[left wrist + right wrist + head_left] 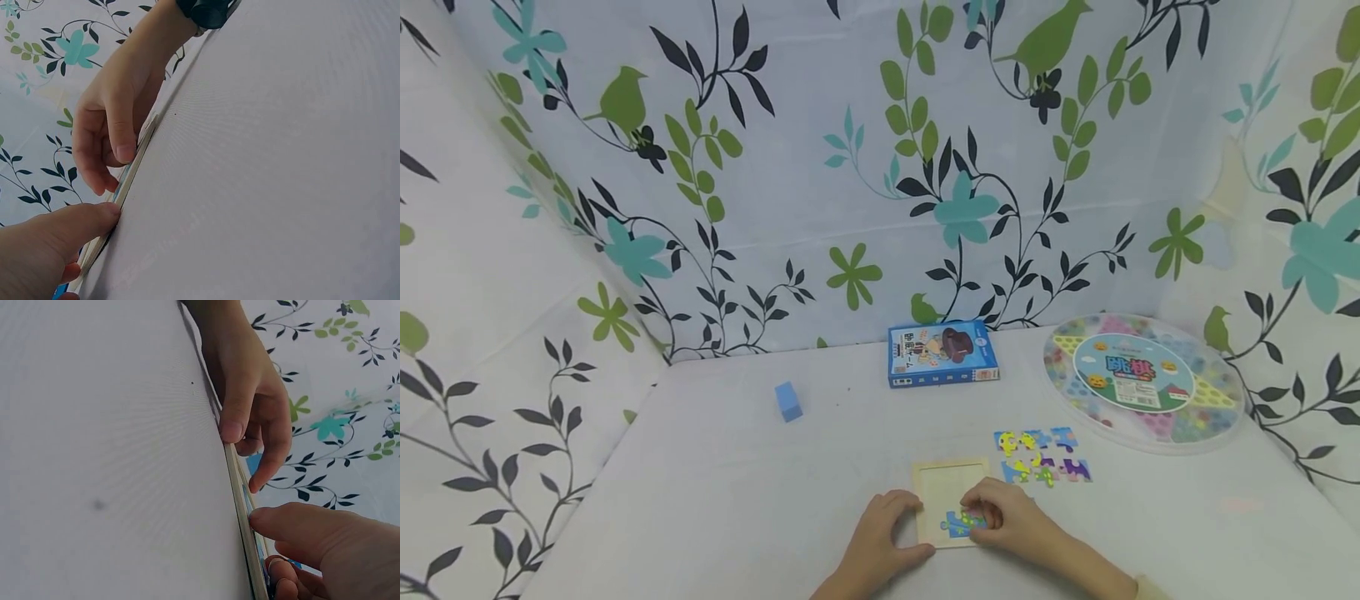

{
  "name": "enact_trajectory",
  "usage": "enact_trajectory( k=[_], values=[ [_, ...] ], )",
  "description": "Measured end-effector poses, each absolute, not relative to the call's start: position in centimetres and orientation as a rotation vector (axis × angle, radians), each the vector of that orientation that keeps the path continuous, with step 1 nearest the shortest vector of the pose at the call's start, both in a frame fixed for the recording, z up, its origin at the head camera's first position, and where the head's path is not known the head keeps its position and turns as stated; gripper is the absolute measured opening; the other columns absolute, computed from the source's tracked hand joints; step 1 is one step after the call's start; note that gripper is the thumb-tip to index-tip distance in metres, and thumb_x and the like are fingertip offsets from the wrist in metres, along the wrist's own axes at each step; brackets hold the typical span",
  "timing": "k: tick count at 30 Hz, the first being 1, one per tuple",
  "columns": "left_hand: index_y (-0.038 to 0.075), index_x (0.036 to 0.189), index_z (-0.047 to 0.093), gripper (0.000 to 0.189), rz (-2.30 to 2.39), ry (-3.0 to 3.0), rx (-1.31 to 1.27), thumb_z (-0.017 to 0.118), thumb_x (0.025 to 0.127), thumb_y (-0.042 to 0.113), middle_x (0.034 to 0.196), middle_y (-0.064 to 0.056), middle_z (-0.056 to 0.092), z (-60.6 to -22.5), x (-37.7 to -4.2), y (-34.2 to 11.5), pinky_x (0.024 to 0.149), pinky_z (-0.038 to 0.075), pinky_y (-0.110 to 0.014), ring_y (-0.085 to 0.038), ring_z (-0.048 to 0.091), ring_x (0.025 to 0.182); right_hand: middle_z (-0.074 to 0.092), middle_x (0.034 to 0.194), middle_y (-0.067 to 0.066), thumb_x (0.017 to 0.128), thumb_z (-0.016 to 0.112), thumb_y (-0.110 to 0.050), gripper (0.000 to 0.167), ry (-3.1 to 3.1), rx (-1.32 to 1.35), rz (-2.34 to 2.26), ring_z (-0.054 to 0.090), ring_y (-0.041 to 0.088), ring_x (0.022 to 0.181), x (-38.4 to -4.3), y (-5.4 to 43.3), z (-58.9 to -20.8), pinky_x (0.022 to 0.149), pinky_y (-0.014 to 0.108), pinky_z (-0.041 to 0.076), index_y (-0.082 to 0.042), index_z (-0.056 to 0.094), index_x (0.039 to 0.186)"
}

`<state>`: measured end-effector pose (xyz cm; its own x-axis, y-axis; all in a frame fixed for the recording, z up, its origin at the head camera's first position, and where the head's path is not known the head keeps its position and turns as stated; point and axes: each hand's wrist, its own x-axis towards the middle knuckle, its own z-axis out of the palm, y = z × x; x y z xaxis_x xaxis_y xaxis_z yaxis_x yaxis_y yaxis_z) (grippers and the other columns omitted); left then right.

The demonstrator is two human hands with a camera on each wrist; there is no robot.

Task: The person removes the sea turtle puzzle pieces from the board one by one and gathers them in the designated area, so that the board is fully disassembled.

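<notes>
A square wooden puzzle tray [928, 479] lies flat near the front of the table. In its lower right part sit joined blue jigsaw pieces [953, 525] with green and yellow marks. My left hand [877, 537] holds the tray at its left side, fingers along the left edge and thumb at the near left corner. Curled over the tray's right side, my right hand [1011, 518] pinches a jigsaw piece [976, 517] among the others, its fingers partly hiding it. The left wrist view shows the tray edge-on, with the left thumb [103, 217] against its near rim.
Several loose jigsaw pieces [1045, 457] lie right of the tray. Behind stand a blue game box [942, 354] and a round Chinese checkers board [1210, 400] at back right. A small blue block [788, 402] sits at back left. Patterned cloth [775, 208] rises behind the table.
</notes>
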<state>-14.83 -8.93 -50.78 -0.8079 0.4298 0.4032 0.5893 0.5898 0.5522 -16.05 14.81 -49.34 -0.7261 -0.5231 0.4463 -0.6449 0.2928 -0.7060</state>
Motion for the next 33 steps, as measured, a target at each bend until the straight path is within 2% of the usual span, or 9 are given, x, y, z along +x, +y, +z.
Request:
enact_trajectory(
  k=[6,16,23,33],
  values=[
    [0.012,0.102,0.058,0.044,-1.019,-2.593,-0.845,0.073,0.070,0.038,0.106,0.005,0.055,-50.71,-14.84,-8.93,0.081,0.039,-0.029,-0.011,0.046,0.092,0.052,0.081,-0.006,0.071,0.073,-0.008,0.031,-2.450,1.120,1.364,0.042,0.001,0.060,-15.97,14.78,-49.32,0.050,0.016,0.039,-0.004,0.059,0.099],
    [0.012,0.102,0.058,0.044,-1.011,-2.607,-0.841,0.074,0.069,0.037,0.107,0.005,0.055,-50.60,-14.83,-8.84,0.082,0.039,-0.028,-0.010,0.045,0.092,0.048,0.086,-0.008,0.077,0.070,-0.015,0.030,-2.607,1.101,1.266,0.041,0.001,0.066,-15.78,14.91,-49.06,0.056,0.018,0.040,-0.003,0.061,0.103],
    [0.013,0.103,0.058,0.044,-1.013,-2.652,-0.818,0.072,0.071,0.039,0.108,0.006,0.055,-50.56,-14.78,-8.86,0.083,0.039,-0.029,-0.011,0.045,0.093,0.045,0.091,-0.009,0.081,0.066,-0.018,0.023,-2.638,1.132,1.231,0.041,0.001,0.070,-15.64,15.00,-49.13,0.060,0.018,0.040,-0.006,0.063,0.102],
    [0.013,0.103,0.058,0.044,-1.025,-2.649,-0.817,0.071,0.071,0.041,0.108,0.005,0.055,-50.57,-14.83,-8.83,0.083,0.039,-0.030,-0.012,0.046,0.094,0.045,0.090,-0.009,0.077,0.068,-0.012,0.023,-2.659,1.093,1.284,0.042,0.003,0.070,-15.72,14.83,-48.67,0.060,0.019,0.041,-0.014,0.059,0.099]
  ],
)
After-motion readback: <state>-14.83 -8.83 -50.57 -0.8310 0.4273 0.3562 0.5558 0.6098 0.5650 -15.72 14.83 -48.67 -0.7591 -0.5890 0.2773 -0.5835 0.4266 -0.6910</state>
